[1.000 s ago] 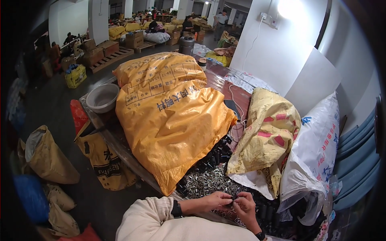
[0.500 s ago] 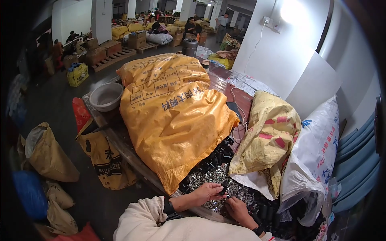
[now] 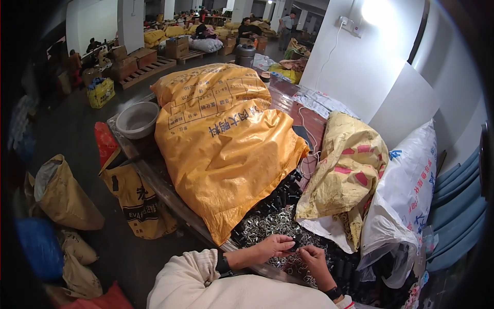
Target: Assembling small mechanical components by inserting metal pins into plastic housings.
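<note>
Over a pile of small silvery metal rings, my two hands meet close together. My left hand is closed on a small black part, whose exact kind I cannot make out. Pinched fingers of my right hand come up against the right side of that part; whatever they hold is too small to name. Many more black pieces lie around the metal rings, along the edge of the big orange woven sack.
A yellow woven sack and a white sack stand to the right. The grey basin sits at the table's far left corner. Bags, including a brown one, rest on the floor at left. People are in the background.
Both hands have shifted slightly right. My right hand has risen closer to the left, and the black part is now turned and more covered by fingers.
</note>
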Motion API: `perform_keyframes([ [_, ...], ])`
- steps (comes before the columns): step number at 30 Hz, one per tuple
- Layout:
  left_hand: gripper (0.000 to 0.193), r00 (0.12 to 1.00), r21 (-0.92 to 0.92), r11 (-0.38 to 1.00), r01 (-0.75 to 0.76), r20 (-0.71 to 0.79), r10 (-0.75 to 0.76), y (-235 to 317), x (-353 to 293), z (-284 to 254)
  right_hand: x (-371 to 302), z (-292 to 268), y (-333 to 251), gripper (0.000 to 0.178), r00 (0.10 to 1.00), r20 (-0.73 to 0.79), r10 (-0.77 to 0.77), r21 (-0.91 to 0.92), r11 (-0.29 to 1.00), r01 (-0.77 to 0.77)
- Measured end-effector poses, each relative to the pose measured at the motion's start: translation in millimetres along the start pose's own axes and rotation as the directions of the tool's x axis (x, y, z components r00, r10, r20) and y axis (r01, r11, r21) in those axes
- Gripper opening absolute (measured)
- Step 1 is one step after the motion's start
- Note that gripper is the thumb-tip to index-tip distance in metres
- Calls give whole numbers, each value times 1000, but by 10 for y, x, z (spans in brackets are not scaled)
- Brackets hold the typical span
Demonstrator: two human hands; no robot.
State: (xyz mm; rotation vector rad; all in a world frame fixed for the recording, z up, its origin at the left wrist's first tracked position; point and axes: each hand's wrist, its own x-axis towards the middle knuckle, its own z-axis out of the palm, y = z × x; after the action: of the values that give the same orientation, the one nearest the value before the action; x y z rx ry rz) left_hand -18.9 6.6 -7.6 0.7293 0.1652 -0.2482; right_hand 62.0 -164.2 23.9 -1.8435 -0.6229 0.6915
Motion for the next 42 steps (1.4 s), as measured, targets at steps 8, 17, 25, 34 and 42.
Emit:
perform_keyframes([
  [8, 26, 998, 32, 999, 32, 56, -34, -8, 29, 121, 5, 7, 40, 12, 995, 37, 91, 291, 952, -98],
  [17, 26, 990, -84, 995, 57, 134, -46, -75, 103, 6, 42, -59, 193, 12, 952, 242, 189, 594, 747, -299],
  [25, 26, 959, -162, 983, 89, 280, -40, -87, 110, 38, 29, -140, 309, 12, 805, 575, 145, 698, 427, -575],
  [34, 22, 975, -189, 981, 40, 224, 4, 21, 155, 32, 74, -18, 116, 9, 935, 312, 167, 708, 615, -346],
  [42, 18, 992, -250, 968, 26, 127, 6, -148, 96, -20, -109, 46, -108, 6, 964, -53, -262, -164, 954, 250],
])
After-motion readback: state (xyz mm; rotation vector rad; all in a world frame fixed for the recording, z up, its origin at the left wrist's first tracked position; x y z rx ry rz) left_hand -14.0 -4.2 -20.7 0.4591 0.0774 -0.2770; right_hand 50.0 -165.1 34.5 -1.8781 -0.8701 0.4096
